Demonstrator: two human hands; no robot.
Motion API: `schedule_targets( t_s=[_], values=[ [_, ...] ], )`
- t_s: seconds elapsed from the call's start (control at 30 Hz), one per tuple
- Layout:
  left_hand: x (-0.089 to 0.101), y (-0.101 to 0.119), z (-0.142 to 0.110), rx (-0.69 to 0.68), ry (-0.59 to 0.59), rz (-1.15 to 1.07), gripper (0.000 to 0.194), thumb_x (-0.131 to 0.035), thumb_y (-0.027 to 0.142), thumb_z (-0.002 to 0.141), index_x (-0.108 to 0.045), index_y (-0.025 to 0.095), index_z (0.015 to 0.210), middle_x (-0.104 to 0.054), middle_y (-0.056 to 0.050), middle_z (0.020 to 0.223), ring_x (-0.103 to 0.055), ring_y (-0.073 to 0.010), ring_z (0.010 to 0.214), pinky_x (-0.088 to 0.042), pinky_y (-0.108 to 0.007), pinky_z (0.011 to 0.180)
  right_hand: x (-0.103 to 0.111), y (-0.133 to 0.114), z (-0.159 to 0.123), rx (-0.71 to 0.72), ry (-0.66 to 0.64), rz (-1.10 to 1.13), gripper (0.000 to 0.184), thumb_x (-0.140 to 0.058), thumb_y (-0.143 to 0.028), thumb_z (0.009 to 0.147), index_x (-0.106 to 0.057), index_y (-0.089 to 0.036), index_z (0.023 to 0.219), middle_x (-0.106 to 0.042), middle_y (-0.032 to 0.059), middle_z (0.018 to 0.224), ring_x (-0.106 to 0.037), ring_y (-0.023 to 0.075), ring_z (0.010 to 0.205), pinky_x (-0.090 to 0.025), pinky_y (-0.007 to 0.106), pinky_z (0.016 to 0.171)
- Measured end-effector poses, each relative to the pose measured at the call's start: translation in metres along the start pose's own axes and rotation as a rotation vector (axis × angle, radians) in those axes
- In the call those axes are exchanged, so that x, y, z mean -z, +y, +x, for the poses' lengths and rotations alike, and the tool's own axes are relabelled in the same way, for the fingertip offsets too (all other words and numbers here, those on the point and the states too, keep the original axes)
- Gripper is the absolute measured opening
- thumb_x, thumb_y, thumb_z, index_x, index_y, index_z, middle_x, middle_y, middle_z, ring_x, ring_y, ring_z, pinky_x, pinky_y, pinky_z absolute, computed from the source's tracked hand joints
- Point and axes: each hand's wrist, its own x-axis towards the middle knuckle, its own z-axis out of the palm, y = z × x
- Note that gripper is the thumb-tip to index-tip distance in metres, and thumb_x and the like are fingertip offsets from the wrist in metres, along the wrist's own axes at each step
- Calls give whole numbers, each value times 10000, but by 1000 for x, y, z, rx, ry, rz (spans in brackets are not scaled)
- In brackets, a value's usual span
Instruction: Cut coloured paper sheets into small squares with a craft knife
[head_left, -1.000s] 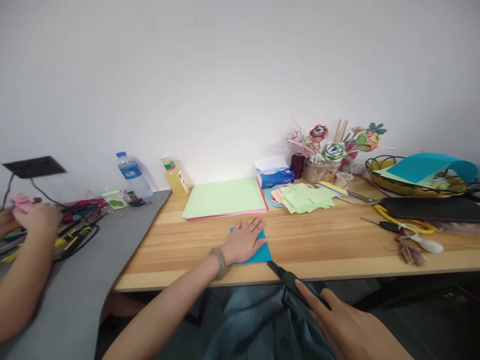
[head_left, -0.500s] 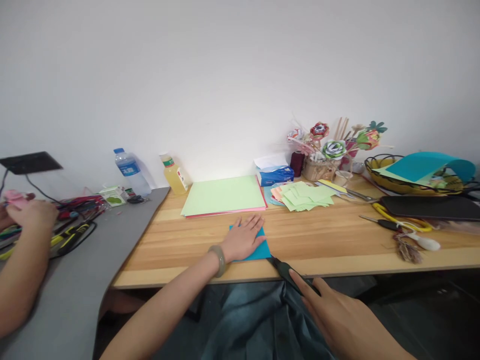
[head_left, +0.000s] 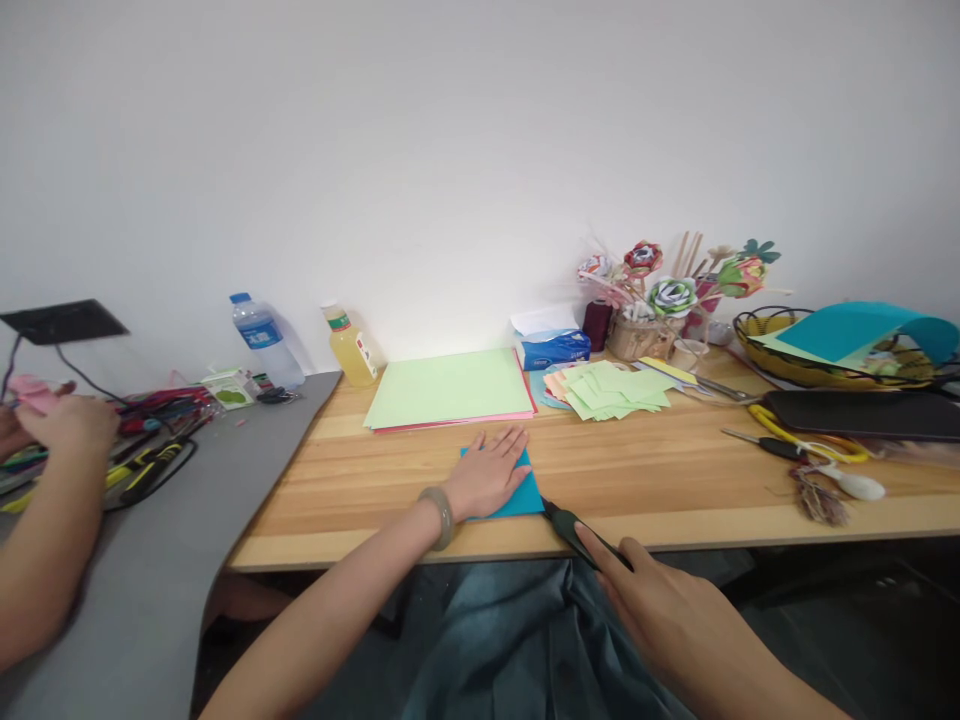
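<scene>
The yellow basket (head_left: pixel 806 375) held a curled blue sheet (head_left: pixel 847 330); the wooden pot (head_left: pixel 634 342) held paper flowers (head_left: pixel 673 297); the bottle (head_left: pixel 352 357) held yellow liquid. Green slips (head_left: pixel 619 392) lay beyond your blue paper (head_left: pixel 521 503), near the table's (head_left: pixel 660 490) front edge. Your left hand (head_left: pixel 487 478), fingers slightly spread, lay flat over much of it; your right hand (head_left: pixel 664 605) gripped a dark tool (head_left: pixel 568 527), tip at its corner.
</scene>
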Motion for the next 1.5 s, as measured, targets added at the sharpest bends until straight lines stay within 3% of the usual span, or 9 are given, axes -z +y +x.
schedule_targets(
  t_s=[0.2,0.57,0.93,1.13,1.5],
  values=[
    [1,1,0,-2,1,8,567,-78,442,957,-143,151,1439,-141,-61,1516,-103,-184,1392,-144,-458,1105,2,-1,8,-19,-94,-35,475,-387,-131,874,-402,-171,1348,-625,86,895,-649,168,579,-407,236,454],
    [6,3,-2,13,-16,-21,567,-75,422,958,-104,131,1444,-117,-71,1519,-98,-175,1392,-114,-435,1115,7,1,24,-62,-107,16,460,-390,-168,888,-403,-165,1348,-627,110,885,-652,196,629,-411,258,491],
    [-2,0,0,3,37,-26,609,-81,452,955,-114,79,1435,-89,-121,1515,-69,-175,1392,-139,-357,1123,18,-3,37,-105,-197,21,472,-356,-152,891,-380,-159,1362,-631,133,916,-664,222,691,-416,263,523],
    [1,2,-1,19,30,-39,638,-113,453,955,-131,21,1424,-55,-156,1513,-11,-196,1391,-104,-332,1131,18,-2,43,-109,-194,13,501,-367,-125,872,-359,-148,1372,-635,132,940,-665,220,703,-431,267,540],
    [0,1,-1,14,39,-16,611,-113,438,955,-125,48,1425,-49,-142,1512,1,-185,1390,-125,-352,1132,15,2,57,-133,-160,25,465,-332,-157,899,-363,-140,1363,-626,157,953,-661,234,730,-438,280,549]
  ],
)
